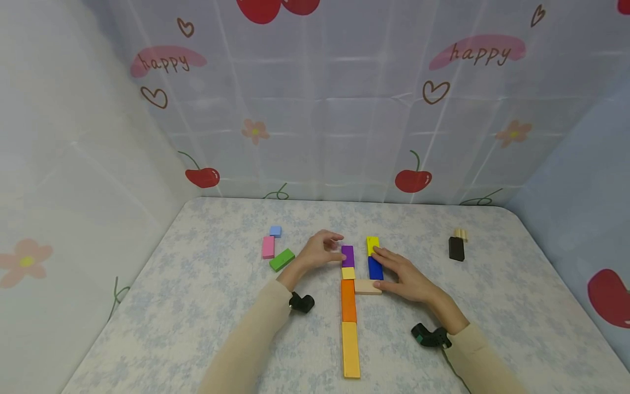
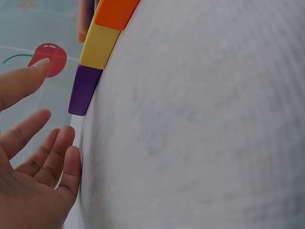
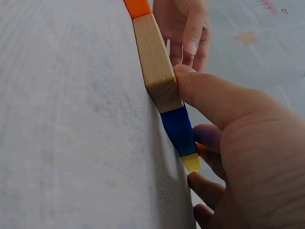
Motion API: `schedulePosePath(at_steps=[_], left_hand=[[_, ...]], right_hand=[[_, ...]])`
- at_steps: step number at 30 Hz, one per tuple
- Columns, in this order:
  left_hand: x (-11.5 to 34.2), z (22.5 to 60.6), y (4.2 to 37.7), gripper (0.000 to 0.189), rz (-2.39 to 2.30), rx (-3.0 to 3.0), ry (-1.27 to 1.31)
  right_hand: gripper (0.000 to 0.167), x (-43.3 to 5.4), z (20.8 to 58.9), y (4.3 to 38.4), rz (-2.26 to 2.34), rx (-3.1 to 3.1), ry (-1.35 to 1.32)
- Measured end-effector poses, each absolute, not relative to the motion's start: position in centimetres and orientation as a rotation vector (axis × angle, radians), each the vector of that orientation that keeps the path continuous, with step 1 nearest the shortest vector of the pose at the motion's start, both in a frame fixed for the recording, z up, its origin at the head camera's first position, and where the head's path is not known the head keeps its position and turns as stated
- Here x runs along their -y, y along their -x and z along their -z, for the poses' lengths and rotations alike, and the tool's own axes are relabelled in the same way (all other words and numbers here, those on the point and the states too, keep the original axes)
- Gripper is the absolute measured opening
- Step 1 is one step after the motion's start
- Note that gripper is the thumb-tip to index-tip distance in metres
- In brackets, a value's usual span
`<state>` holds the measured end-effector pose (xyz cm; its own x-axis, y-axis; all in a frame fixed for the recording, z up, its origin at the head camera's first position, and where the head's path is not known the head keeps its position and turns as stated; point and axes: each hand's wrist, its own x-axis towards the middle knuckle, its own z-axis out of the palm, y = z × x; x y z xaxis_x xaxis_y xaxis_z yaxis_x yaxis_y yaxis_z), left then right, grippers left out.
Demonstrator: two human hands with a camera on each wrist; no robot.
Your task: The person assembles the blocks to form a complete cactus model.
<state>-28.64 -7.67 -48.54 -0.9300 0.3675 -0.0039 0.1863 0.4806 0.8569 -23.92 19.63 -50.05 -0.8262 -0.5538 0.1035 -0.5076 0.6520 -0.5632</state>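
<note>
A column of blocks runs up the table: a long yellow block (image 1: 351, 350), an orange block (image 1: 348, 301), a small yellow block (image 1: 348, 273) and a purple block (image 1: 348, 256) at the far end. Beside the purple block is my left hand (image 1: 318, 253), thumb and fingers spread with nothing between them. A plain wooden block (image 1: 366, 287) sits against the orange one; from its right end a blue block (image 1: 375, 268) and a bright yellow block (image 1: 373, 245) extend away. My right hand (image 1: 406, 276) rests along these, thumb at the wooden block (image 3: 155, 52), fingers by the blue block (image 3: 180, 131).
Left of my left hand lie a green block (image 1: 282, 260), a pink block (image 1: 268, 247) and a light blue block (image 1: 275, 231). Toward the far right are a black block (image 1: 456, 249) and several small pale wooden pieces (image 1: 461, 234). A printed curtain (image 1: 320, 109) hangs behind the table.
</note>
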Motion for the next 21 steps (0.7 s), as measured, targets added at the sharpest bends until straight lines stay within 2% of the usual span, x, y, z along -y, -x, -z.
schedulePosePath(at_steps=[7,14,21], left_hand=[[8.4,47.5,27.2,0.055,-1.415,-2.535,-0.64],[8.3,46.9,24.9,0.067,-1.192,-2.576,-0.825],[8.6,47.3,22.6,0.074,-0.957,-2.563,-0.904]], right_hand=[[0.073,-19.7,50.0,23.9,0.905,-2.782,0.884],[0.072,-19.7,49.7,23.8,0.901,-2.784,0.889],[0.072,-19.6,49.5,23.7,0.908,-2.778,0.9]])
